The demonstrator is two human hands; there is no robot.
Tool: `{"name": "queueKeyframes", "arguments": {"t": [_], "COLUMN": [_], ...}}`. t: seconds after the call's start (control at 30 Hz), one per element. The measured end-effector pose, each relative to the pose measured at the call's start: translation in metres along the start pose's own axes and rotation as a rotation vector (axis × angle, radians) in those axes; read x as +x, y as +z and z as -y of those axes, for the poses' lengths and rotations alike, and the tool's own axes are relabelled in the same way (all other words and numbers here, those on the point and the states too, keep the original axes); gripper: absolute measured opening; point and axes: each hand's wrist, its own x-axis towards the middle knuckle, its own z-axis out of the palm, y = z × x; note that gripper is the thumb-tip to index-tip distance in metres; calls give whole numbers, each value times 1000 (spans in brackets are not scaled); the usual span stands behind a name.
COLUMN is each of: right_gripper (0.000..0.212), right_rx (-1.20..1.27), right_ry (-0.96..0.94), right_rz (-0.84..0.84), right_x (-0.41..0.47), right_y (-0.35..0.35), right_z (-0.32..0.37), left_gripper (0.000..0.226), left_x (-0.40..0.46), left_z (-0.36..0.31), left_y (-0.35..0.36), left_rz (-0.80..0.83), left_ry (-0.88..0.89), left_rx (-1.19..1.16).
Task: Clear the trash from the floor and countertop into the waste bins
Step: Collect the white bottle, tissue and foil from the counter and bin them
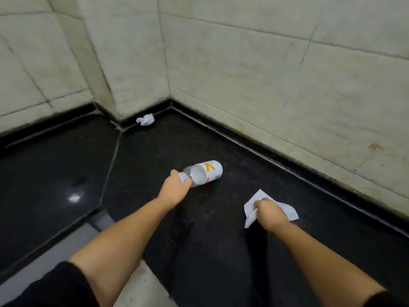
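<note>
A clear plastic bottle [204, 172] with a white label and an orange mark lies on its side on the black floor. My left hand [176, 188] grips it at the neck and cap end. To the right, my right hand [271, 214] is closed on a flat white sheet of paper [287, 210] that rests on the floor. A crumpled ball of white paper [146, 120] lies farther off, in the corner where the floor meets the wall.
Pale tiled walls [265, 74] close off the far side and the right, with a jutting wall corner [124, 85] behind the crumpled ball. The black floor [55, 162] stretches left. A lighter grey strip [66, 251] runs along the near left.
</note>
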Motion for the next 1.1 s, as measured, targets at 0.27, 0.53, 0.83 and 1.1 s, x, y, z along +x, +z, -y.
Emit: {"name": "queueKeyframes", "arguments": {"t": [0.27, 0.53, 0.83, 1.1], "right_gripper": [28, 15, 74, 45], "right_rx": [152, 171, -71, -133], "right_ry": [-231, -238, -149, -82], "right_rz": [-40, -100, -101, -62], "right_x": [45, 176, 344, 403], "right_y": [-26, -33, -44, -18], "right_z": [202, 339, 456, 480], "left_gripper": [35, 36, 34, 30], "left_x": [23, 150, 314, 359], "left_z": [73, 144, 185, 218], "left_y": [-142, -238, -285, -280], "left_rz": [-282, -352, -148, 6], "left_ry": [-102, -169, -21, -98], "left_rx": [-54, -139, -106, -276]}}
